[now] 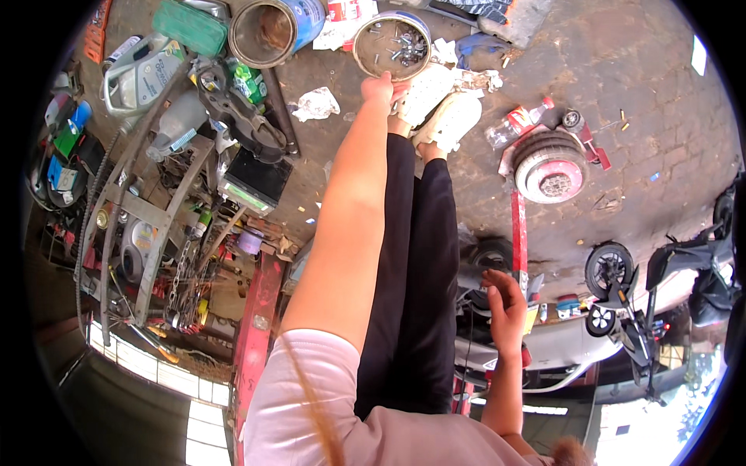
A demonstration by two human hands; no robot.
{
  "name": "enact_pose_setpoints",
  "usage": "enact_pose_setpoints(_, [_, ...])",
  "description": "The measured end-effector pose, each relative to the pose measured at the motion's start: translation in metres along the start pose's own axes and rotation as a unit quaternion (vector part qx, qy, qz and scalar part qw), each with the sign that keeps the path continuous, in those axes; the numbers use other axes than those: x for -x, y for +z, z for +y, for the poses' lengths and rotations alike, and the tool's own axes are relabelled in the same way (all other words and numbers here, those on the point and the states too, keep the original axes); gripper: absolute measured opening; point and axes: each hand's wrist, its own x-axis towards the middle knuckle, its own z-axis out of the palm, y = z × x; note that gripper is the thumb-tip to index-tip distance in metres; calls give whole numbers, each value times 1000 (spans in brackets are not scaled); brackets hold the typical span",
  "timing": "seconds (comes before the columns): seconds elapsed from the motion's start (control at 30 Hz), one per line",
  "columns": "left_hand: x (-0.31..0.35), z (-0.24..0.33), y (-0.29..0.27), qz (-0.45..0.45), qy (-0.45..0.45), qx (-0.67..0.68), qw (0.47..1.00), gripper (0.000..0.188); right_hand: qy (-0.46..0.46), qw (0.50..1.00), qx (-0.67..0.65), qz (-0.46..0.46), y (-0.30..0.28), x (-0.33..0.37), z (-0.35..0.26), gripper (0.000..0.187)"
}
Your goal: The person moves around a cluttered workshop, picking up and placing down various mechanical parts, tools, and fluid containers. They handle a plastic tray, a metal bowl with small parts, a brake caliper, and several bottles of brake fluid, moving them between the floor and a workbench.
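Note:
My left hand (378, 87) is stretched far out along my bare arm to the near rim of a round tin (392, 43) holding several screws and bolts on the stained concrete floor. The hand touches the rim, and its fingers are hidden behind its back. My right hand (503, 301) hangs beside my black trousers with fingers loosely curled and nothing visible in it. My white shoes (437, 105) stand right next to the tin.
A large empty metal can (276, 31), a white oil jug (144, 71) and a green container (190, 27) lie by a rack of metal parts (148, 233). A wheel hub (552, 172), a plastic bottle (517, 123), a red beam (256, 326) and a scooter (645, 299) surround me.

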Motion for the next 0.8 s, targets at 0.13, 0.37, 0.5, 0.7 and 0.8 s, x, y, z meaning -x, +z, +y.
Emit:
enact_pose_setpoints(0.13, [35,18,1,36,155,-93,983,28,-11,1000,-16,1,5,-4,-12,23])
enact_pose_setpoints(0.37, [158,44,-9,71,181,-137,971,16,-125,991,-25,-41,41,-64,-49,24])
enact_pose_setpoints(0.5, [211,47,-16,-9,165,-110,980,16,-213,976,0,53,65,-117,-75,36])
enact_pose_setpoints(0.7, [263,47,-14,-89,138,-119,979,16,-205,971,-59,109,65,-152,-92,46])
enact_pose_setpoints(0.8, [283,41,-10,-126,119,-100,980,17,-165,979,-104,60,50,-149,-83,43])
